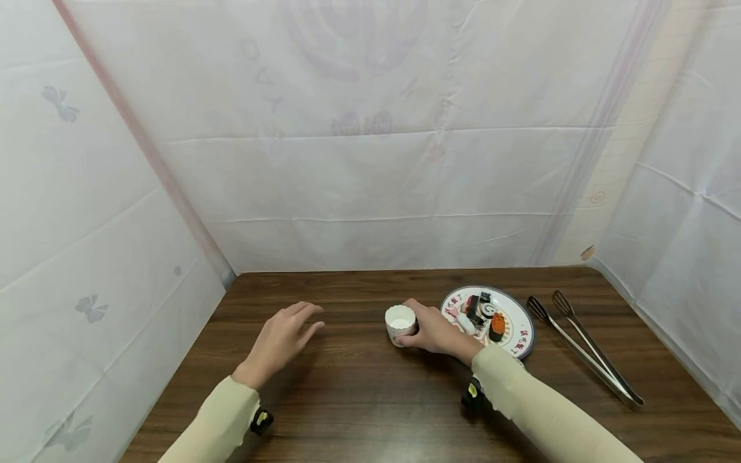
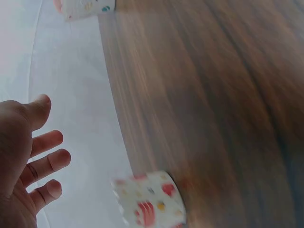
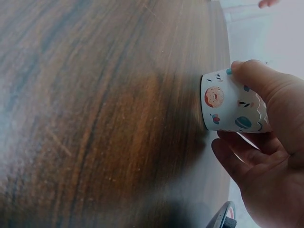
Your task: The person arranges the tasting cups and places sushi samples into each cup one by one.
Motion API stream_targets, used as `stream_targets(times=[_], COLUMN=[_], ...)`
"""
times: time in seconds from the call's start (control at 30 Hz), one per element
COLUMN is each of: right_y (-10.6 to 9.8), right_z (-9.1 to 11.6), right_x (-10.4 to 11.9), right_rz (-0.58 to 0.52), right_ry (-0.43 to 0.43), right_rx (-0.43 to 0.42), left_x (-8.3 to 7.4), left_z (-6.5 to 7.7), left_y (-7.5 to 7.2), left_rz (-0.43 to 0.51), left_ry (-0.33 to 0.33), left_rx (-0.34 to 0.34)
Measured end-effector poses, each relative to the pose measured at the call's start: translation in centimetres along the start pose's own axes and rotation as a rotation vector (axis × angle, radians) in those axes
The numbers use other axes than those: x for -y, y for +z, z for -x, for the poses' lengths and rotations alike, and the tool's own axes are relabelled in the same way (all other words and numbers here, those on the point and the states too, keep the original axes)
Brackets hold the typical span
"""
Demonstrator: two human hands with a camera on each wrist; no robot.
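A white paper muffin cup (image 1: 400,325) with a scalloped rim stands on the wooden table. My right hand (image 1: 431,329) grips its side between thumb and fingers. In the right wrist view, donut and leaf prints cover this muffin cup (image 3: 228,104). My left hand (image 1: 282,341) is off to the left, over the table, fingers loosely extended and holding nothing. In the left wrist view, a second muffin cup (image 2: 154,202) with red and yellow prints sits beside that hand, apart from it. I cannot make out this second cup in the head view.
Right of the cup, a round white plate (image 1: 515,315) with a blue rim bears several sushi pieces, one topped with orange roe (image 1: 498,323). Metal tongs (image 1: 579,350) with slotted ends lie splayed near the table's right side. Pale cloth walls (image 1: 376,193) enclose the table.
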State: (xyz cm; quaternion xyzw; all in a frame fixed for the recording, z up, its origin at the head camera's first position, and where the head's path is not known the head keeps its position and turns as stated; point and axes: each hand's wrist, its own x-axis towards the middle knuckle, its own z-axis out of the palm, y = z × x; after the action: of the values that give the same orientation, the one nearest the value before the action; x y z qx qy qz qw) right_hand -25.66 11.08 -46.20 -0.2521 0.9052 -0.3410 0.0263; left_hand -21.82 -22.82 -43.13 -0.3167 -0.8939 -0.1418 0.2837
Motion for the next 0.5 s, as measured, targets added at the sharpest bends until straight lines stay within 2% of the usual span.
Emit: stream_targets(times=[0.2, 0.5], right_y=[0.0, -0.1], right_z=[0.2, 0.8], right_x=[-0.3, -0.3], right_rz=[0.009, 0.02], right_ry=[0.022, 0.036], right_rx=[0.0, -0.007], left_x=[-1.6, -4.0], left_z=[-2.4, -4.7], left_y=[1.2, 2.5], left_rz=[0.023, 0.052], left_ry=[0.081, 0.138], left_rx=[-0.011, 0.013])
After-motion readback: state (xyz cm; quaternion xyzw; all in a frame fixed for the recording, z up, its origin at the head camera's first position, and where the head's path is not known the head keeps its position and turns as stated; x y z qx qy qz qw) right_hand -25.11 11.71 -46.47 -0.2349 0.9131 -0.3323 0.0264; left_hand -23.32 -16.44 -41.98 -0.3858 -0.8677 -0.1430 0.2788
